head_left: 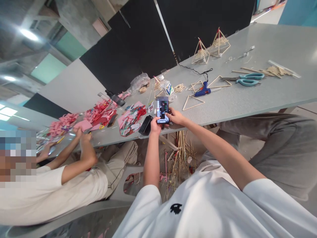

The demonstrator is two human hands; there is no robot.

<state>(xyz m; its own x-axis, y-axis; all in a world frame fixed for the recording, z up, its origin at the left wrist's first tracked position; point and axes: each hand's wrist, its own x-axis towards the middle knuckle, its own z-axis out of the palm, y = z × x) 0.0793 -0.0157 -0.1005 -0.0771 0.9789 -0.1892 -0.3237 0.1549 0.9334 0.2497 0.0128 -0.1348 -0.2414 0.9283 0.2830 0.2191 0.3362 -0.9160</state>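
Note:
A smartphone [162, 105] with a lit screen is held upright just over the table's front edge. My left hand [155, 127] is closed around its lower left side. On the lower right side my right hand [176, 117] grips it too, thumb over the screen. A black case-like object [146, 125] lies left of the phone. Just behind stands a clear bottle with a blue label [169, 88]. To the right are a blue glue gun [203, 90] and a triangle of thin wooden sticks [193, 102].
Two stick pyramids [201, 53] stand at the back, with blue-handled scissors [250, 79] and loose sticks [278, 70] farther right. Red and pink craft pieces [99, 110] cover the left side, where a co-worker's hands [83, 134] hold pink paper. Long sticks [182, 145] are bunched under the table.

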